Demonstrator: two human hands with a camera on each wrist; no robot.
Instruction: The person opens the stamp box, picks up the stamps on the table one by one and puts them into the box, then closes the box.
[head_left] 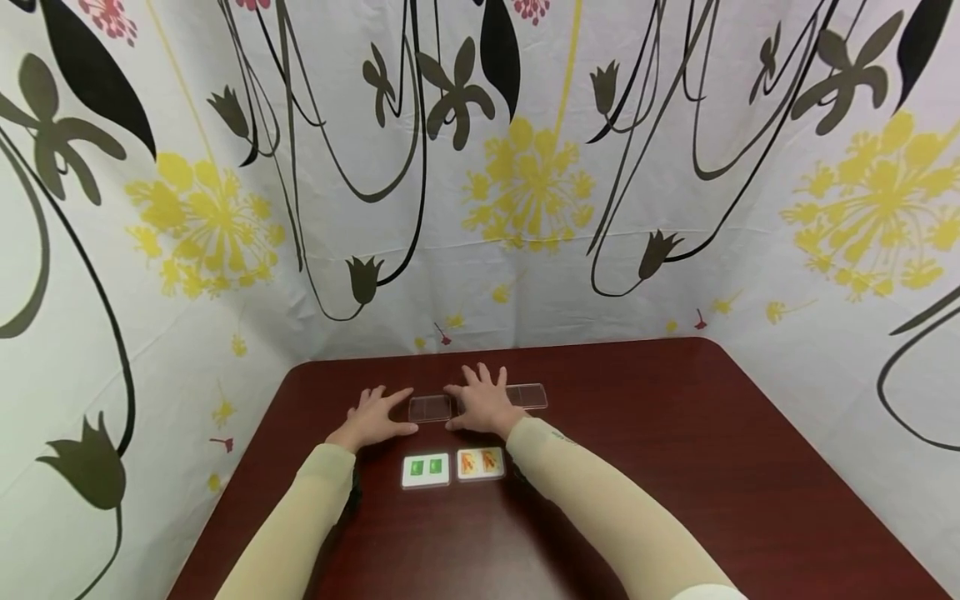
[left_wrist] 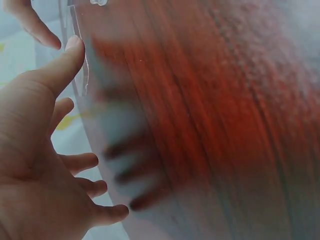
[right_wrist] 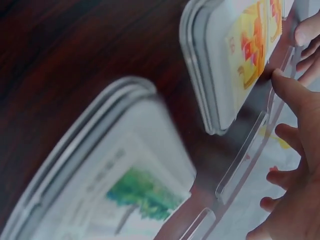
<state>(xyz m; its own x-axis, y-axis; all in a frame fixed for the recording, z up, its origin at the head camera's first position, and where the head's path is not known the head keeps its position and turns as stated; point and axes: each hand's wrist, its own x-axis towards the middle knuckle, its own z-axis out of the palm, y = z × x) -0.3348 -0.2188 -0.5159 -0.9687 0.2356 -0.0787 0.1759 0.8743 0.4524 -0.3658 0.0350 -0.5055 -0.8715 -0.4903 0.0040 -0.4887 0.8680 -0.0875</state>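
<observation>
My left hand (head_left: 372, 418), fingers spread, lies beside a clear plastic case piece (head_left: 430, 408) on the far part of the table. In the left wrist view its thumb is at the edge of a clear piece (left_wrist: 81, 70); contact is uncertain. My right hand (head_left: 486, 402) spreads its fingers between that piece and another clear piece (head_left: 527, 396), partly covering the latter. Nearer me lie a card case with green pictures (head_left: 425, 470) and one with orange pictures (head_left: 480, 463). The right wrist view also shows a case with a tree picture (right_wrist: 145, 195), hidden in the head view.
The dark red-brown table (head_left: 637, 467) has rounded far corners. A white curtain (head_left: 517, 292) with flower prints hangs behind it and along both sides.
</observation>
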